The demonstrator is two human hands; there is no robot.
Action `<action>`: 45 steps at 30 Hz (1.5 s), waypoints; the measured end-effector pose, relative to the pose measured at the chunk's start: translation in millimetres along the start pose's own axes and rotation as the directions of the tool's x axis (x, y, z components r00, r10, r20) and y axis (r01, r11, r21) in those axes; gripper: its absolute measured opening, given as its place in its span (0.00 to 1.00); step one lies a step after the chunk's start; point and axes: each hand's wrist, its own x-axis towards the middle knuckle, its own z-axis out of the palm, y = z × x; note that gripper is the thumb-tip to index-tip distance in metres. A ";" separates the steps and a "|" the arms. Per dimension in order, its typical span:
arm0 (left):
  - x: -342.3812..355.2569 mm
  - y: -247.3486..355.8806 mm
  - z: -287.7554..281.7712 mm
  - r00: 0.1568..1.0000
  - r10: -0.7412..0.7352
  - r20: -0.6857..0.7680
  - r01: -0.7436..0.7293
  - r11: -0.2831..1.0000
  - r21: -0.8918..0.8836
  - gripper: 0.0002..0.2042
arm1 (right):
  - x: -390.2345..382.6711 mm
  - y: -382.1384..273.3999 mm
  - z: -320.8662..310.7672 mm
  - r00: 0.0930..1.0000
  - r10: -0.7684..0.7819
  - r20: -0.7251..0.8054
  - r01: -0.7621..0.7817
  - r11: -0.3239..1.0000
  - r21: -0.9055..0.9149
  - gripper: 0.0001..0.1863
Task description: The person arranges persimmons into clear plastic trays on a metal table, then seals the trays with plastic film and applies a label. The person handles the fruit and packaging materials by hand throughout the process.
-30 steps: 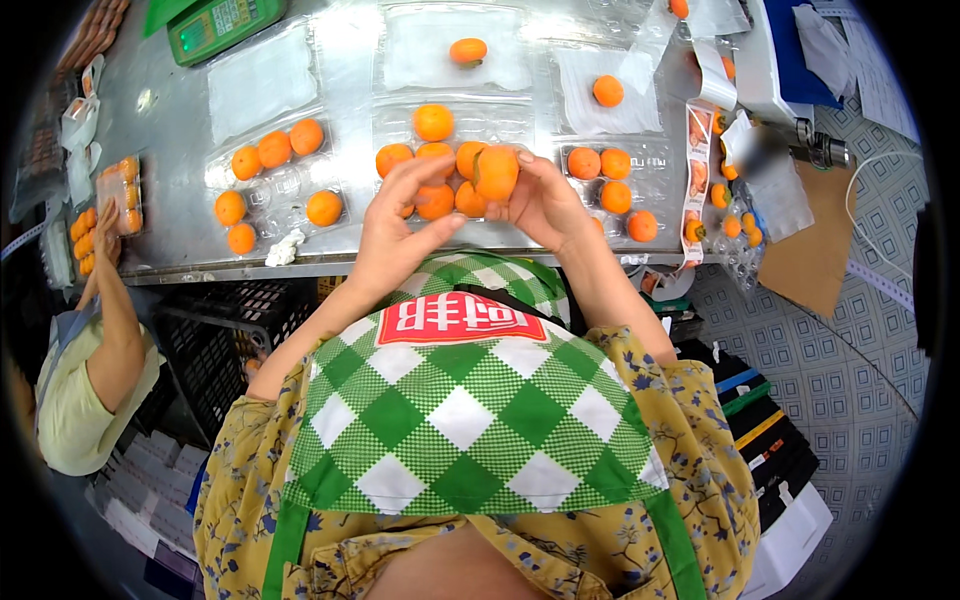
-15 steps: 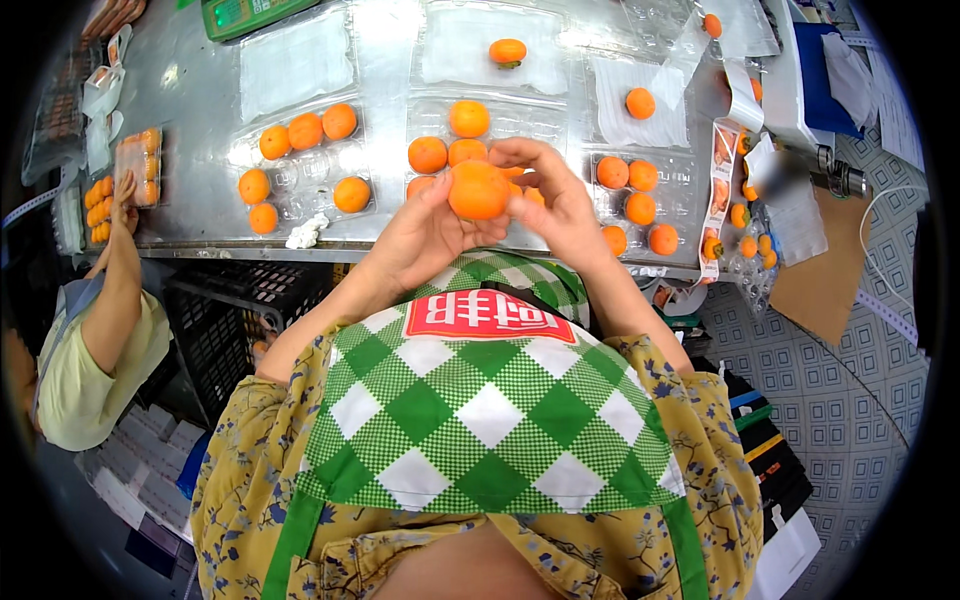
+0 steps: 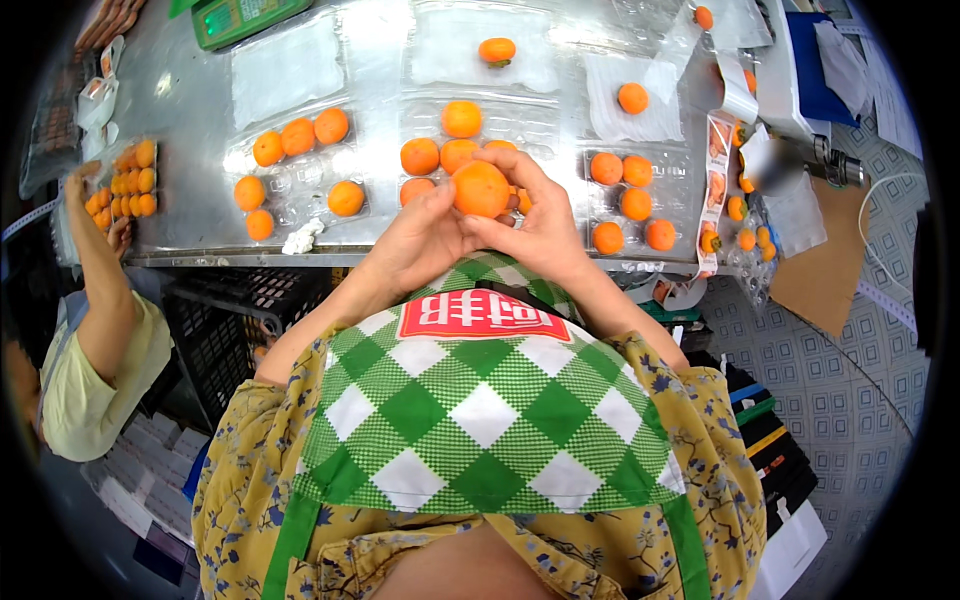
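Note:
My left hand (image 3: pixel 420 240) and my right hand (image 3: pixel 530 225) are closed round one orange fruit (image 3: pixel 480 188), held between them just in front of the middle clear plastic tray (image 3: pixel 528 135) on the steel table (image 3: pixel 170 85). Several more orange fruits (image 3: pixel 420 156) sit in that tray, partly hidden behind my fingers. Clear trays with orange fruits stand to the left (image 3: pixel 297 136) and to the right (image 3: pixel 636 204). Farther back, single fruits (image 3: pixel 497 50) rest on white padded sheets (image 3: pixel 287 68).
A co-worker's arm (image 3: pixel 105 270) reaches to packed fruit (image 3: pixel 135 180) at far left. A green scale (image 3: pixel 240 20) stands at back left. A sticker strip (image 3: pixel 716 190), loose fruits and a white bin (image 3: pixel 772 70) are at right, a black crate (image 3: pixel 215 330) below the table.
The fruit in my hands has turned, its leafy top no longer showing, and my right hand has moved round it. The co-worker's upper hand has moved to the back of the packed fruit.

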 end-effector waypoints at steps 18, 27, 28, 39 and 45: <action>-3.6 3.4 -17.0 0.969 0.057 -0.241 0.074 0.863 0.499 0.16 | -76.0 77.4 -109.7 0.877 -0.224 -0.426 -0.257 0.532 -0.807 0.27; -7.4 7.0 -17.8 0.962 0.062 -0.266 0.085 0.857 0.509 0.16 | -75.2 93.4 -108.6 0.848 -0.227 -0.479 -0.421 0.261 -0.869 0.28; -8.5 8.1 -18.9 0.961 0.071 -0.266 0.081 0.851 0.519 0.15 | -74.3 93.2 -108.5 0.848 -0.210 -0.487 -0.437 0.243 -0.866 0.29; -10.5 9.5 -25.0 0.955 0.086 -0.284 0.077 0.853 0.516 0.15 | -42.9 75.3 -64.3 0.976 -0.203 -0.080 0.017 0.438 -0.899 0.34; -13.1 12.2 -26.9 0.955 0.099 -0.280 0.063 0.853 0.518 0.15 | -36.6 92.0 -61.0 0.985 -0.141 -0.096 -0.019 0.467 -0.884 0.34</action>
